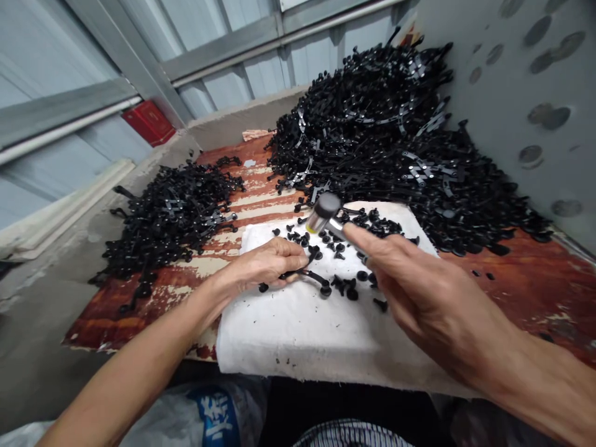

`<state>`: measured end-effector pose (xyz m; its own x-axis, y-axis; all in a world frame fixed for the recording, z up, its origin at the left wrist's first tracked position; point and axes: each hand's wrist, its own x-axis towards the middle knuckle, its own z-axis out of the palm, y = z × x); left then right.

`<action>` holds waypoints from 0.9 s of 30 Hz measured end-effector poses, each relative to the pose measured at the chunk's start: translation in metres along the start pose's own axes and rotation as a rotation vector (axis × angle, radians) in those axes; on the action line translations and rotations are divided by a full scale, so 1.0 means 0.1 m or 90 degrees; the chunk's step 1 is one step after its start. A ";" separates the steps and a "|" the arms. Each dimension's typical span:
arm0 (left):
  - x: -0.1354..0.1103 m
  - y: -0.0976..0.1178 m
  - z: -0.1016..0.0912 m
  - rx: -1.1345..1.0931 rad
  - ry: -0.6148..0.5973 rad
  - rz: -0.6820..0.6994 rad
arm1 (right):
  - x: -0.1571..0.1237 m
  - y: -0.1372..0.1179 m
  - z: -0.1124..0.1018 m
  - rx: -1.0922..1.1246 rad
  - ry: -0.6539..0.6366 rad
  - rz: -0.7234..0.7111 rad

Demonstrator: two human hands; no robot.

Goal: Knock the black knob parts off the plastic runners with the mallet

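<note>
My left hand (274, 264) is closed on a black jointed linkage part (316, 277), whose arms stick out past my fingertips over the white cloth. In my right hand (414, 285) is a small mallet (323, 211) with a black face and a yellowish end; my index finger lies along its handle. The mallet's head is raised just beyond the linkage part, apart from it as far as I can see. Several small black caps (351, 292) are scattered on the white cloth (307, 341) around both hands.
A big heap of black linkage parts (354, 130) rises at the back right. Another pile of black parts (172, 217) lies at the left on the reddish-brown board (251, 161). A red box (149, 123) sits on the ledge by the metal wall. A grey spotted panel (526, 112) stands at right.
</note>
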<state>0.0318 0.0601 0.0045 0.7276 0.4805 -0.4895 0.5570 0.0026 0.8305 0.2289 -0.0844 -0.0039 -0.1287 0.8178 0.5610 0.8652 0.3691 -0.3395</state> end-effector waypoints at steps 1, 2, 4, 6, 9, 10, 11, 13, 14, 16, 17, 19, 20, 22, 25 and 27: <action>0.00 -0.01 0.00 -0.001 0.000 0.003 | 0.00 -0.01 0.00 0.021 0.031 0.006; 0.00 -0.02 -0.01 -0.003 0.001 0.007 | 0.00 -0.01 0.00 0.025 0.047 0.009; 0.00 -0.02 -0.01 -0.012 -0.001 0.009 | -0.01 -0.01 0.02 -0.013 0.014 0.002; 0.00 -0.01 -0.01 -0.020 -0.003 0.002 | -0.01 0.02 0.05 -0.056 -0.062 -0.002; -0.01 0.03 -0.01 -0.024 0.000 -0.011 | -0.01 0.06 0.07 -0.039 -0.066 0.024; -0.01 0.03 -0.01 -0.029 0.000 -0.012 | -0.02 0.06 0.07 -0.017 -0.046 0.035; -0.01 0.03 -0.01 -0.038 -0.001 -0.010 | -0.03 0.07 0.06 0.009 -0.027 0.042; 0.00 0.01 -0.02 -0.067 -0.003 0.002 | -0.06 0.07 0.07 0.054 -0.003 0.055; 0.00 0.00 -0.02 -0.083 -0.004 0.010 | -0.09 0.08 0.07 0.067 0.005 0.059; 0.00 -0.03 -0.02 -0.105 -0.001 0.025 | -0.13 0.10 0.09 0.070 0.021 0.064; 0.00 -0.04 -0.02 -0.111 0.001 0.028 | -0.15 0.11 0.09 0.067 0.028 0.066; -0.01 -0.04 -0.01 -0.117 0.006 0.026 | -0.18 0.14 0.10 0.065 0.036 0.074; -0.01 -0.04 -0.01 -0.117 0.010 0.022 | -0.19 0.15 0.10 0.067 0.037 0.080; -0.01 -0.02 0.01 -0.117 0.016 0.015 | -0.21 0.17 0.09 0.071 0.037 0.090; -0.02 0.01 0.02 -0.104 0.022 0.013 | -0.21 0.17 0.08 0.074 0.041 0.095; -0.03 0.01 0.03 -0.091 0.025 0.016 | -0.21 0.17 0.08 0.076 0.044 0.096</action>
<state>0.0320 0.0561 0.0060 0.7228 0.5154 -0.4603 0.4746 0.1138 0.8728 0.2423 -0.0919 -0.0278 0.0352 0.8374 0.5455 0.8078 0.2975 -0.5089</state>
